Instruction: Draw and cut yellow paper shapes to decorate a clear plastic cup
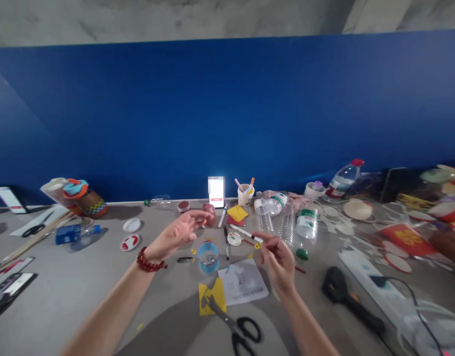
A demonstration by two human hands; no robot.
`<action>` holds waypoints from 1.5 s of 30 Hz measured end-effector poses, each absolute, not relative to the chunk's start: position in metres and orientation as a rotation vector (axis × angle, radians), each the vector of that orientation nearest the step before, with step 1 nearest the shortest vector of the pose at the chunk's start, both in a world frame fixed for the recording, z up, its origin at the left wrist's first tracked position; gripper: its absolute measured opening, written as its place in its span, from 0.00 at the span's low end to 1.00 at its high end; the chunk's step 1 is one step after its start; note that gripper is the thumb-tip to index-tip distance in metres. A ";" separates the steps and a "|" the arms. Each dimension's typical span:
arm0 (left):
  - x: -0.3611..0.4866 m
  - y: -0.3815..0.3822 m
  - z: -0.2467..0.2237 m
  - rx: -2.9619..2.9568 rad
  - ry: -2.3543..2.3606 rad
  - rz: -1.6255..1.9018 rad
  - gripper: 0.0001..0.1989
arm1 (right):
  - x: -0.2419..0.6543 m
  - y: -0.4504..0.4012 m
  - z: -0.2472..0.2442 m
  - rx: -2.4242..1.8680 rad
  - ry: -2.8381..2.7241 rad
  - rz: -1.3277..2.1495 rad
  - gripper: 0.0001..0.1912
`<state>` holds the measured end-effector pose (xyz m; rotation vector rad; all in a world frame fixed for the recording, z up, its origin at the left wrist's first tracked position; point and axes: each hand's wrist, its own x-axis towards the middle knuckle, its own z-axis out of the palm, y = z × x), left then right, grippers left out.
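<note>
My left hand [185,228], with a red bead bracelet at the wrist, hovers left of the middle with its fingers apart and nothing in them. In my right hand [277,259] a small yellow paper piece [257,245] with dark marks is pinched between thumb and finger. Between the hands stands a clear bluish cup [208,258]. Closer to me, black-handled scissors [231,322] lie partly over a yellow sheet [203,305] with a cut-out notch. Beside that sheet is a white printed paper [250,284]. Small yellow bits lie near the cup.
A lit phone [216,193] leans at the blue partition [227,113]. Behind my right hand are markers, a paper cup of pens [246,195] and plastic bottles [307,222]. A black-handled tool [351,299] and power strip [376,282] lie right. Another person's hand [448,245] shows at far right.
</note>
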<state>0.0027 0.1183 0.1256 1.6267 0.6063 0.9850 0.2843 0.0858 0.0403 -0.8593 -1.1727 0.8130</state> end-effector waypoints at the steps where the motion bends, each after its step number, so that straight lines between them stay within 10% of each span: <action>1: 0.006 0.109 0.128 1.662 0.698 0.939 0.24 | 0.287 0.085 0.047 -0.862 -1.120 0.797 0.10; 32: 0.141 0.054 0.023 2.244 1.141 0.709 0.25 | 0.355 0.017 0.013 -0.974 -1.671 1.193 0.14; 45: 0.089 0.148 0.159 2.564 0.998 0.436 0.13 | 0.352 0.031 0.002 -0.983 -1.470 1.213 0.21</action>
